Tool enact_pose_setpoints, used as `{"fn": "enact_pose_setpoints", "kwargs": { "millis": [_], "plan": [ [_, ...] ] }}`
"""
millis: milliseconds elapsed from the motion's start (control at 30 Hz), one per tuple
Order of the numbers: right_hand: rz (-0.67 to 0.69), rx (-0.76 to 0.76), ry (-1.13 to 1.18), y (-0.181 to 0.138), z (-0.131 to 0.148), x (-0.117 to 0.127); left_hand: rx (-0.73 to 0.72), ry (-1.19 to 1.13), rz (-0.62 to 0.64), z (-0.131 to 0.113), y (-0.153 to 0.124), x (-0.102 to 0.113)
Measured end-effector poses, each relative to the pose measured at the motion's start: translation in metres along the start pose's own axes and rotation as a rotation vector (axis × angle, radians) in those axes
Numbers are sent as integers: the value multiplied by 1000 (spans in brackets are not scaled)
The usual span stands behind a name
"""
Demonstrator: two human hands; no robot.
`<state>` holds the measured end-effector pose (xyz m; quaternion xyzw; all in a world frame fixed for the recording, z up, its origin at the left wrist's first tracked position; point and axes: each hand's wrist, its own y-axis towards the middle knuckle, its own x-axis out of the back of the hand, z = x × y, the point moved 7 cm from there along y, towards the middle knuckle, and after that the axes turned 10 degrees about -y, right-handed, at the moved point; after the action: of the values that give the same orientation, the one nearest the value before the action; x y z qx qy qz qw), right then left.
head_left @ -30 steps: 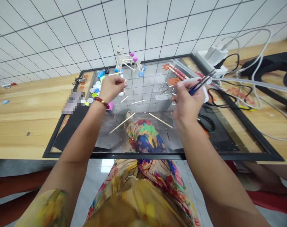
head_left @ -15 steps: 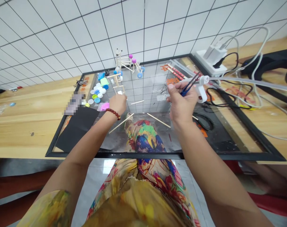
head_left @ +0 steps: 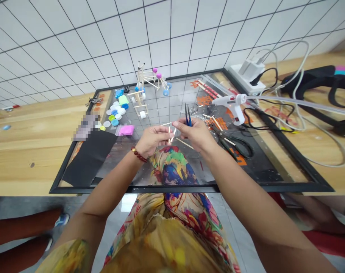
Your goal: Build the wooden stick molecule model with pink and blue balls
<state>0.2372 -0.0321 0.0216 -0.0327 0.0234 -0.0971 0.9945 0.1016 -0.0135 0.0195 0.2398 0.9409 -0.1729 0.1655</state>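
Note:
Both hands meet over the middle of the dark glossy board (head_left: 172, 188). My left hand (head_left: 151, 141) is closed on a short wooden stick (head_left: 169, 133) between thumb and fingertips. Blue tweezers (head_left: 188, 118) are tucked in my right hand (head_left: 199, 134), tips pointing up. Its thumb and forefinger pinch close to the stick's upper part; whether they hold another stick there I cannot tell. A loose wooden stick (head_left: 184, 143) lies just below. Beyond the hands stand a small stick frame with white round pieces (head_left: 143, 114) and a taller stick model with pink and blue pieces (head_left: 149, 78).
At right lie a white glue gun (head_left: 231, 104), black scissors (head_left: 244, 148), cables and a white power strip (head_left: 246, 77). Bottle caps (head_left: 115, 110), a pink packet (head_left: 126, 130) and black paper (head_left: 89, 157) lie at left. A tiled wall (head_left: 172, 38) rises behind. Other people's legs show below.
My left hand has drawn back from the small stick frame to the middle, now with a stick. My right hand has moved left and down from beside the glue gun, still holding the tweezers.

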Motion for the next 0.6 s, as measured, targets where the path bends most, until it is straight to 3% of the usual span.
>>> {"fn": "enact_pose_setpoints", "kwargs": {
  "millis": [600],
  "plan": [
    [-34,86,-28,4,-5,-1,82,-101,-48,14,-5,3]
  ]
}}
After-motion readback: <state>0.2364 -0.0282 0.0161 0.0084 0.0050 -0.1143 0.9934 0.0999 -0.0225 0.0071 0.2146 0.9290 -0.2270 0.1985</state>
